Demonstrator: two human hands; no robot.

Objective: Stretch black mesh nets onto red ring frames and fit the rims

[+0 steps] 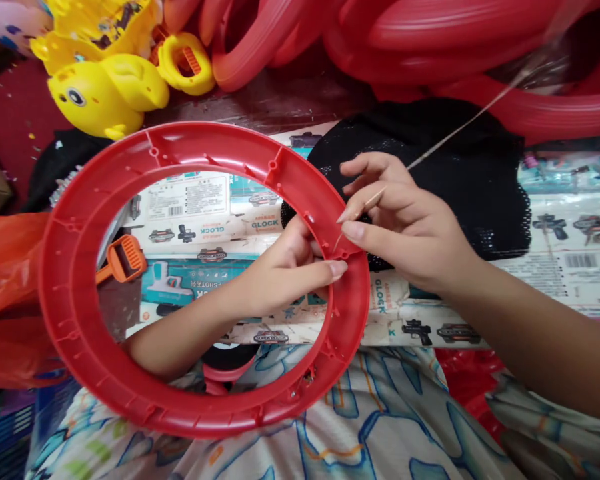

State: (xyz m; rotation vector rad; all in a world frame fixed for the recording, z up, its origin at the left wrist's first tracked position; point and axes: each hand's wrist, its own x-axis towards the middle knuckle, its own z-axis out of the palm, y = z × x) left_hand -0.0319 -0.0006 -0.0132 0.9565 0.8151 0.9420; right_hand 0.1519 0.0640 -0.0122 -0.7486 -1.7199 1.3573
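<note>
A large red plastic ring (65,287), its hollow ribbed side facing me, is tilted up over my lap. My left hand (297,267) reaches through the middle of it and grips the right part of the rim, thumb on the ribbed side and fingers behind. Just above that thumb, my right hand (400,220) pinches a thin pale strand (445,139) between thumb and forefinger. One end of the strand meets the ring near a small post; the other runs to the upper right. Small metal bits (307,377) lie in the lower rim.
Yellow duck-like toy parts (100,93) and more red rings (425,40) lie at the back. Black cloth (460,187) covers part of the printed cardboard (570,280). An orange plastic piece (125,259) shows through the ring; an orange bag (10,300) is at left.
</note>
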